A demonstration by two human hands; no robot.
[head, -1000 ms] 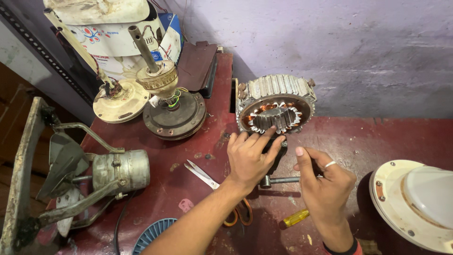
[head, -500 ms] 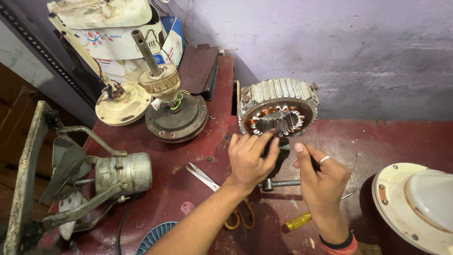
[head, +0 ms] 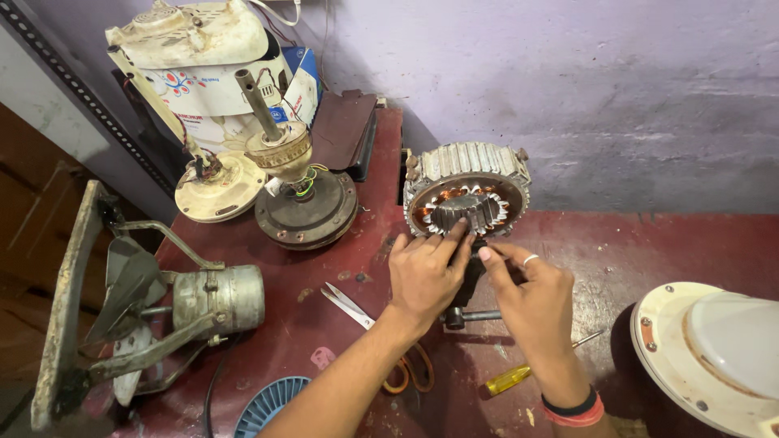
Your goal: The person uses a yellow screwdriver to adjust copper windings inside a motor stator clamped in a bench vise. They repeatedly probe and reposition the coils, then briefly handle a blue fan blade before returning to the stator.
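1. On the dark red tabletop [head: 682,243], against the purple wall, the motor core [head: 466,191] stands on edge with its open face toward the camera; copper windings ring a toothed metal centre. It looks heavy and free to roll, so I would brace it before pressing on it.
2. To the left stand a dismantled motor with an upright shaft [head: 299,191], a cream fan cover [head: 217,188] and an old wall fan with grey blades [head: 154,304]; a white round housing [head: 714,357] sits at the right edge. All are well apart from the work.
3. The left hand [head: 423,274] lies palm down, fingers stretched out and not closed on anything, their tips touching the lower rim of the core's centre. Kept there, it steadies the core best.
4. The right hand [head: 531,288], with a ring on one finger, is curled round something dark just below the core; what it grips I cannot tell. Light, even pressure would spare the thin copper wire.
5. Scissors with orange handles [head: 365,320], a metal rod [head: 475,316] and a yellow-handled screwdriver [head: 511,378] lie near the wrists, easy to knock.
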